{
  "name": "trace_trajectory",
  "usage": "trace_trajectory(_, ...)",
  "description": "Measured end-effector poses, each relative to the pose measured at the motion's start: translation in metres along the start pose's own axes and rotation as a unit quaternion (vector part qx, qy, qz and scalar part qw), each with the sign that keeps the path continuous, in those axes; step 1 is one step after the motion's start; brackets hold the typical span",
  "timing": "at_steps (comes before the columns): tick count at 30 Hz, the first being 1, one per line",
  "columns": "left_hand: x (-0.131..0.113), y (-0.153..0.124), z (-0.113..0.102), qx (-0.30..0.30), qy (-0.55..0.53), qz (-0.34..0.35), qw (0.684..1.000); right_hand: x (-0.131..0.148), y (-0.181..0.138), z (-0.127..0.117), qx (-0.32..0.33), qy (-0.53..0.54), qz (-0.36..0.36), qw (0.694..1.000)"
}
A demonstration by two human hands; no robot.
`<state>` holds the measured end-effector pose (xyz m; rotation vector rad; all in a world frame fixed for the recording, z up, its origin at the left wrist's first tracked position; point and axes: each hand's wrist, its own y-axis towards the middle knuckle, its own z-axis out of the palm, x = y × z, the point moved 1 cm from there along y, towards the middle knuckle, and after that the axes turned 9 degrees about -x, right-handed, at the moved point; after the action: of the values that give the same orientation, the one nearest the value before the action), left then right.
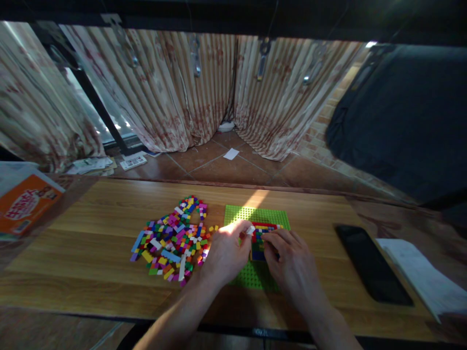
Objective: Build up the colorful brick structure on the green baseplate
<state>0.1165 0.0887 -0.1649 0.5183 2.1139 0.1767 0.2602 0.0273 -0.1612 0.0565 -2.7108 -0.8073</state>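
A green studded baseplate lies on the wooden table under both hands. On it stands a low build of toy bricks with a red row along the back, a blue part in front and mixed colours between. My left hand is closed over the plate's left side, pinching a small white brick between thumb and fingertips. My right hand is over the right side, its fingers curled together at the build. Whatever its fingertips hold is hidden. The hands cover part of the build.
A spread pile of loose coloured bricks lies left of the plate. To the right are a black phone-like slab and white paper. An orange and white box stands at the far left. Curtains hang beyond the table.
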Motion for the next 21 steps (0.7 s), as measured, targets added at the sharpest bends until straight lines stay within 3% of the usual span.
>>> trace_trajectory(9,-0.0004,-0.0003,-0.001,0.002,0.002,0.002,1.0,0.0022,-0.0002,-0.0003,-0.035,0.023,0.001,0.999)
trace_trajectory(14,-0.0005,0.0003,-0.0015,0.001,0.015,0.002,1.0,0.0048,-0.0015,0.0011,-0.025,-0.005,0.013,1.0)
trace_trajectory(21,0.0001,0.0001,-0.0018,0.0,0.019,0.008,1.0,0.0073,-0.0032,0.0062,-0.062,-0.042,0.02,0.997)
